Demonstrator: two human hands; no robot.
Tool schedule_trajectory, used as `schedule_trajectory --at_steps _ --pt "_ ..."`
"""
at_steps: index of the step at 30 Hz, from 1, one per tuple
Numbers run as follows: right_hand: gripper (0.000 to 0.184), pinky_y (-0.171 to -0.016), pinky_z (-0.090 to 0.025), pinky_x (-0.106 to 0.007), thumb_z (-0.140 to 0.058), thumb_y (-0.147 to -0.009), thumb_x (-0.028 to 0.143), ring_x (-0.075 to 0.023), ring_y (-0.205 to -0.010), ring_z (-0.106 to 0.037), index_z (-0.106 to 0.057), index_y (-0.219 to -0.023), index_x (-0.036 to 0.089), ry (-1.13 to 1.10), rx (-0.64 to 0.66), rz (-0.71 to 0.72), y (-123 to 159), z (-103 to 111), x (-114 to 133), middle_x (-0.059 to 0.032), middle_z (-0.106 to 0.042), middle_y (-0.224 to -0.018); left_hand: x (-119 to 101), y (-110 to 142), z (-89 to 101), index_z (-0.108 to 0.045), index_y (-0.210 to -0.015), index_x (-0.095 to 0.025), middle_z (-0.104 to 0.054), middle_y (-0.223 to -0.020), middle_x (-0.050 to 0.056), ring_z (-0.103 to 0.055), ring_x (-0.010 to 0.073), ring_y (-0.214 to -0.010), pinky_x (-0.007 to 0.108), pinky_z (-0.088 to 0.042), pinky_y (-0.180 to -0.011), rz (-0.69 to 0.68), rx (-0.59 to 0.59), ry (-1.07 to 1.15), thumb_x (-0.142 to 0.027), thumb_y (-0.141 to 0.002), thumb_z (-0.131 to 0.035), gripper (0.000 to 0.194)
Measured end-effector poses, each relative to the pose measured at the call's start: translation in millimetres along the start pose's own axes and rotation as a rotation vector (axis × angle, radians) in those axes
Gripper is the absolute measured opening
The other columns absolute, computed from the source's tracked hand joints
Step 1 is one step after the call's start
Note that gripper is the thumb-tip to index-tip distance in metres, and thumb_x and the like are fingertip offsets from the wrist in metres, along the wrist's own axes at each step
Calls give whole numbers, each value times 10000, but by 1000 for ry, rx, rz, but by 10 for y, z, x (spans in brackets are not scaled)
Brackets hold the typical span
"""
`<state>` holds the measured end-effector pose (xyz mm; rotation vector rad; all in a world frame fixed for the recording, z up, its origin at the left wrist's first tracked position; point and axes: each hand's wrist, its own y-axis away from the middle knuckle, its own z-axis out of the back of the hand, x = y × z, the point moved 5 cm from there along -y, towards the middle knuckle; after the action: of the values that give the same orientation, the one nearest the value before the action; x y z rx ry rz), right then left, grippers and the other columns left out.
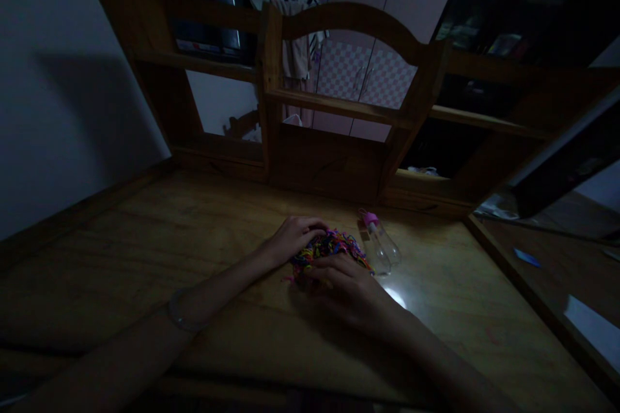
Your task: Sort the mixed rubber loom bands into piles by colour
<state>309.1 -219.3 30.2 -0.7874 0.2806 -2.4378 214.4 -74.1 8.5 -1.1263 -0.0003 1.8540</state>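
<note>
A tangled pile of thin, multicoloured strings or bands lies on the wooden desk between my hands. My left hand rests at the pile's left and back edge, its fingers stretched over the strings and apart from one another. From the front right, my right hand reaches over the near side with bent fingers, which close on some of the strings. Its thumb and the part of the pile beneath the palm are hidden. Just right of the pile lies a transparent bulb-shaped bottle with a pink cap.
The wooden desk top ends at the back in a shelf frame with open compartments. A white wall borders the left side. Beyond the right edge lie a blue card and a white sheet on a lower brown surface. The light is dim.
</note>
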Motion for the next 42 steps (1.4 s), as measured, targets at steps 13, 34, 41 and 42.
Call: schedule_trajectory --at_steps 13,34,41,42 --pt "344 -1056 -422 -405 -531 -937 196 -208 -1286 -473 -610 -1251 310 102 58 -9 -1 -122 -97 -32 -525 -1394 40 -3 2 -652 -861 -189 -689 -816 3 -642 151 -748 249 -504 -666 93 -64 7 -339 -845 -621 154" --pt "403 -1097 -412 -405 -390 -963 139 -213 -1308 -468 -554 -1329 185 146 -166 -196 22 -7 -402 -105 -486 -1426 31 -16 33 -614 -1010 -202 -674 -993 28 -644 163 -939 300 -510 -865 24 -118 30 -182 -871 -550 155" --pt "345 -988 -489 -429 -448 -953 175 -222 -1188 -551 -617 -1243 254 145 -276 -190 54 22 -406 -81 -572 -1311 4 -31 57 -618 -969 -190 -651 -921 14 -628 147 -862 269 -505 -782 -7 -151 -9 -232 -856 -611 120" --pt "338 -980 -491 -427 -453 -950 175 -220 -1176 -554 -622 -1232 253 141 -281 -177 52 33 -383 -83 -579 -1294 -4 -33 62 -618 -964 -189 -647 -913 14 -625 147 -855 272 -503 -779 -12 -156 -13 -239 -858 -611 118"
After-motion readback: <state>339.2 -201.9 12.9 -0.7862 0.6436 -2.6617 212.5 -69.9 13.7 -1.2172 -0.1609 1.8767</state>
